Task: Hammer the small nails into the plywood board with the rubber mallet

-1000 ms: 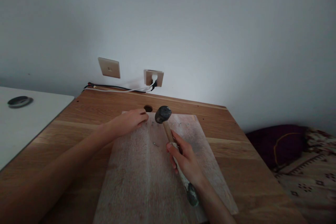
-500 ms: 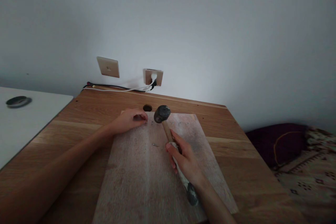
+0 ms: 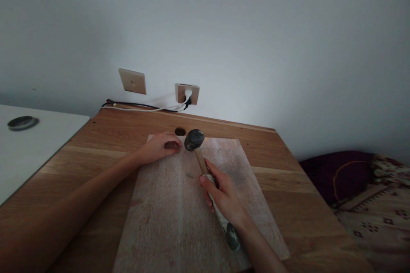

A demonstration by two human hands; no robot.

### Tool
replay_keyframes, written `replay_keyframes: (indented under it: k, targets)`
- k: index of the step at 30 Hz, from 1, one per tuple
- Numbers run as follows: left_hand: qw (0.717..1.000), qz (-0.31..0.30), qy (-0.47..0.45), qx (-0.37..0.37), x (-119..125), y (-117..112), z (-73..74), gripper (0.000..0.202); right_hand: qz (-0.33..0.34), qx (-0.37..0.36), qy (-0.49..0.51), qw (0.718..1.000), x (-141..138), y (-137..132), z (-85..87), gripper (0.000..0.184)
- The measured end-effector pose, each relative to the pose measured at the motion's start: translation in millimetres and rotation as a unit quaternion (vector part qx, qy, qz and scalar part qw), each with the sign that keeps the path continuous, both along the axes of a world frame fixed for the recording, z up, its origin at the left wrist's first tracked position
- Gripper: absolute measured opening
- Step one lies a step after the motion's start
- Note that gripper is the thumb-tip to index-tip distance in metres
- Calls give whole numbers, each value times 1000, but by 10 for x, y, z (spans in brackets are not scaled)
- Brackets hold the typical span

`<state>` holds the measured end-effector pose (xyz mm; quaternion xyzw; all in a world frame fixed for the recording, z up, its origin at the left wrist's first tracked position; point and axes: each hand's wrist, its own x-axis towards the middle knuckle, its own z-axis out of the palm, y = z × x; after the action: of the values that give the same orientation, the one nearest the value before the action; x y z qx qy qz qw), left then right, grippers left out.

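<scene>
My right hand (image 3: 222, 194) is wrapped round the handle of a hammer (image 3: 202, 163), which has a dark, blunt head and a light wooden shaft with a worn, pale wrapping. The head hovers near the far edge of a wooden board (image 3: 156, 217), just right of my left hand (image 3: 162, 148). That hand rests at the board's far left corner, thumb and fingertips pinched together; whatever sits between them is too small to make out. A small nail-like piece (image 3: 189, 175) lies loose on the board, left of the hammer handle.
The board lies on a wooden tabletop (image 3: 285, 183) with a round hole (image 3: 180, 131) near its back. Behind it, cables (image 3: 144, 108) run to a wall socket (image 3: 187, 94). A white surface (image 3: 41, 145) adjoins on the left; patterned fabric (image 3: 381, 222) is at right.
The hammer, with my right hand, has shifted slightly left, bringing its head nearer my left fingertips. My left hand has barely moved and stays pinched.
</scene>
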<state>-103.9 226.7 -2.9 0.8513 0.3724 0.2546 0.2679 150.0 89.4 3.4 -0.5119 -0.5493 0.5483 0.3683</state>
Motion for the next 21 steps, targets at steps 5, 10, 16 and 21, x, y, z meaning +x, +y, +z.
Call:
replay_keyframes:
  k: [5, 10, 16, 21]
  targets:
    - [998, 37, -9, -41, 13, -8, -41, 18, 16, 2, -2, 1000, -43, -11, 41, 73]
    - [997, 60, 11, -43, 17, -13, -51, 37, 21, -2, 2, 1000, -62, -8, 22, 71]
    - [996, 68, 7, -53, 15, -3, -36, 45, 40, 9, -5, 999, -70, -13, -13, 66]
    - [996, 66, -3, -58, 11, -1, -62, 49, 42, 7, -13, 999, -70, -16, -23, 64]
